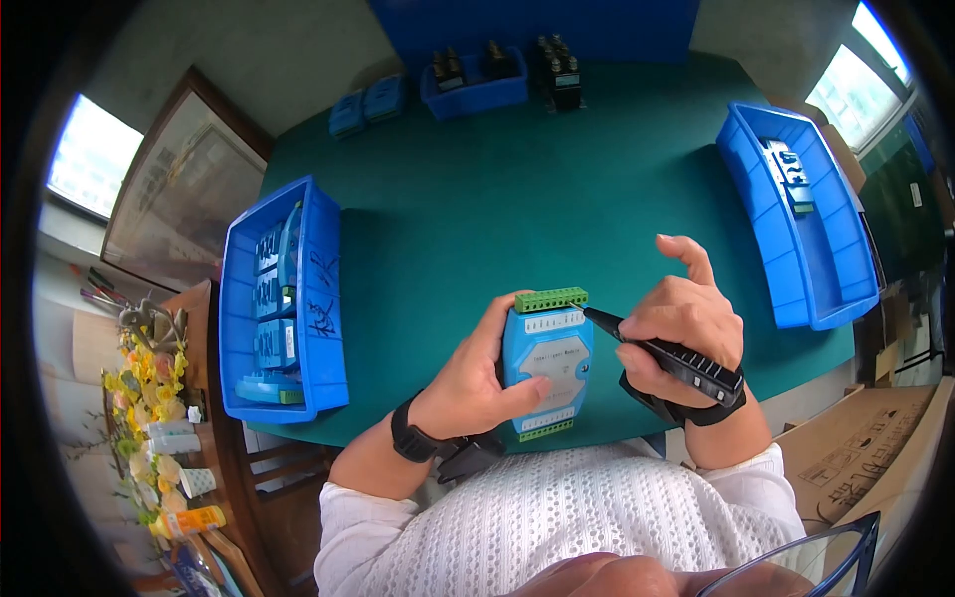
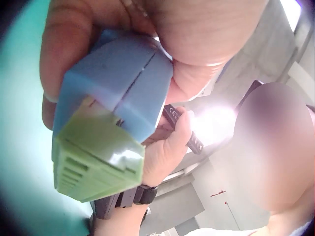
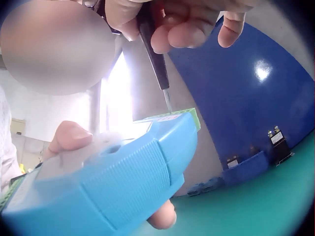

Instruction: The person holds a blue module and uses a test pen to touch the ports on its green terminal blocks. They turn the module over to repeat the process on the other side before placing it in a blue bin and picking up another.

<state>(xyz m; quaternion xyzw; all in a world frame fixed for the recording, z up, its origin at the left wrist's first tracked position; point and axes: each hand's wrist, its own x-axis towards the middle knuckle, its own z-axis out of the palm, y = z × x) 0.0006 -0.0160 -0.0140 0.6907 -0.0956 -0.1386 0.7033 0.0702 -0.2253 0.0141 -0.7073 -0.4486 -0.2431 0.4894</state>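
1. Left hand (image 1: pixel 470 386) grips blue module (image 1: pixel 557 360) over green worktop (image 1: pixel 477 219); right hand (image 1: pixel 691 323) grips black screwdriver (image 1: pixel 696 367).
2. Left bin (image 1: pixel 324 373) beyond left hand; right bin (image 1: pixel 766 244) beyond right hand.
3. Blue panel (image 1: pixel 537 22) ahead of hands.

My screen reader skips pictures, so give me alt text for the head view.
A left hand holds a blue module while the right hand points a black screwdriver at its upper green terminal block. Blue bins flank them.

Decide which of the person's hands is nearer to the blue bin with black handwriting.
Left. The left hand, gripping the blue module, is to the right of that blue bin, apart from it; the right hand, holding the black screwdriver, is farther right, beyond the module.
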